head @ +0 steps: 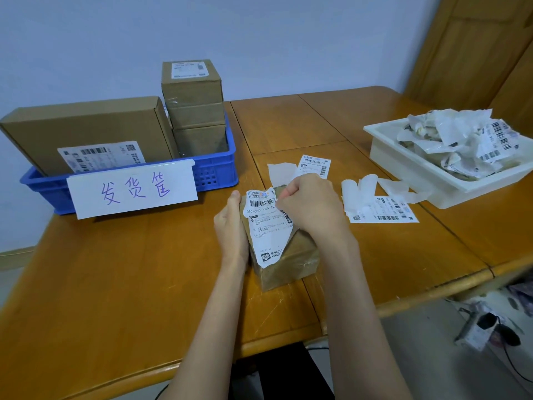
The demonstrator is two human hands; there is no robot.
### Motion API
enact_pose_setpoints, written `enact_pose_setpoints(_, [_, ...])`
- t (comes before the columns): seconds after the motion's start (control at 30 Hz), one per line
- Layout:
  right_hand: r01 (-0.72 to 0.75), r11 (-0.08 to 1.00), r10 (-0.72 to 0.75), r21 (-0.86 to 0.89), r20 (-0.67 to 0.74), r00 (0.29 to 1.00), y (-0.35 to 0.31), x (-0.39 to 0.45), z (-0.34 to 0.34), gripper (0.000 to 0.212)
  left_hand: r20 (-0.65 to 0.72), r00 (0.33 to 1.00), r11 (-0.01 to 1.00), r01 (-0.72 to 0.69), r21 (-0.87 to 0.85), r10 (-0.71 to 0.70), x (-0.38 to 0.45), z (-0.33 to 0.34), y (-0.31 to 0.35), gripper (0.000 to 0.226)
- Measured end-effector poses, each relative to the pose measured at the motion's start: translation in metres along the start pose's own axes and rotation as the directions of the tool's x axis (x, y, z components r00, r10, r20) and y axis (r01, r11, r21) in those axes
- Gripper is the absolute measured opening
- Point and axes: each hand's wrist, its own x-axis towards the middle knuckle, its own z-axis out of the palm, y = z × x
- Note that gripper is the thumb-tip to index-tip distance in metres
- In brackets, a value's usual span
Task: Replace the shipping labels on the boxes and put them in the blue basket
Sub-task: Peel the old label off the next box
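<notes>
So you've got the box sitting around the middle of the table, a bit toward the near edge. Your left hand is wrapped around its left side, fingers curled behind it, thumb up at the top corner. Your right hand has its grip closed tight on the label, pinching the upper right part, and the label's torn and lifted off the cardboard along that side.

Just past the box there's a fresh label lying next to a scrap of backing paper, and another label with more backing strips off to the right.

The blue basket is at the far left corner with a handwritten paper sign on its front. Inside: one big flat box leaning up, plus three small boxes stacked.

White tray near the right edge is full of crumpled old labels.
</notes>
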Motion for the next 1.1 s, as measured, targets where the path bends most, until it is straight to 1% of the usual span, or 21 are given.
enact_pose_setpoints(0.1, [-0.008,0.974,-0.01,0.227,0.079,0.997,0.003,-0.004,-0.002,0.008,0.013,1.0,1.0,-0.005,-0.007,0.005,0.0,0.0,-0.001,0.04])
enact_pose_setpoints(0.13, [-0.008,0.962,-0.019,0.274,0.097,0.995,0.004,-0.005,-0.003,0.006,0.012,1.0,1.0,-0.005,-0.007,0.005,0.0,0.0,0.0,0.041])
enact_pose_setpoints(0.27, [0.002,0.923,-0.049,0.384,0.113,0.992,0.011,-0.006,-0.004,0.01,0.016,1.0,1.0,-0.015,-0.009,0.015,-0.002,0.0,0.001,0.043])
enact_pose_setpoints(0.37, [0.046,0.907,-0.082,0.418,0.069,0.994,0.014,-0.006,-0.003,0.015,0.009,0.999,0.999,-0.032,-0.003,0.032,-0.002,0.0,0.001,0.044])
enact_pose_setpoints(0.47, [0.104,0.924,-0.129,0.369,0.042,0.991,0.013,-0.005,-0.002,0.013,0.02,0.999,0.999,-0.036,-0.006,0.036,-0.001,-0.001,-0.001,0.044])
enact_pose_setpoints(0.53, [0.115,0.93,-0.139,0.35,0.043,0.989,0.012,-0.004,-0.002,0.015,0.019,0.999,0.999,-0.035,-0.011,0.035,-0.001,-0.001,-0.001,0.044])
enact_pose_setpoints(0.6, [0.085,0.918,-0.121,0.387,0.069,0.99,0.015,-0.004,-0.001,0.015,0.011,0.999,0.999,-0.036,-0.009,0.036,-0.001,-0.001,0.0,0.044])
enact_pose_setpoints(0.7, [0.002,0.852,-0.081,0.523,0.128,0.988,0.019,-0.004,0.002,0.016,0.013,0.999,0.999,-0.033,0.001,0.033,-0.003,0.0,0.001,0.045])
enact_pose_setpoints(0.77, [-0.027,0.822,-0.072,0.569,0.15,0.986,0.021,-0.004,0.004,0.017,0.019,1.0,1.0,-0.024,0.003,0.024,-0.003,0.0,0.002,0.043])
enact_pose_setpoints(0.9, [-0.06,0.788,-0.069,0.613,0.185,0.98,0.02,-0.005,0.005,0.018,0.012,1.0,1.0,-0.024,0.011,0.024,-0.004,0.0,0.002,0.044])
enact_pose_setpoints(1.1, [-0.055,0.768,-0.072,0.638,0.172,0.983,0.021,-0.006,0.007,0.024,0.022,0.999,0.999,-0.045,0.023,0.044,-0.005,0.0,0.003,0.044])
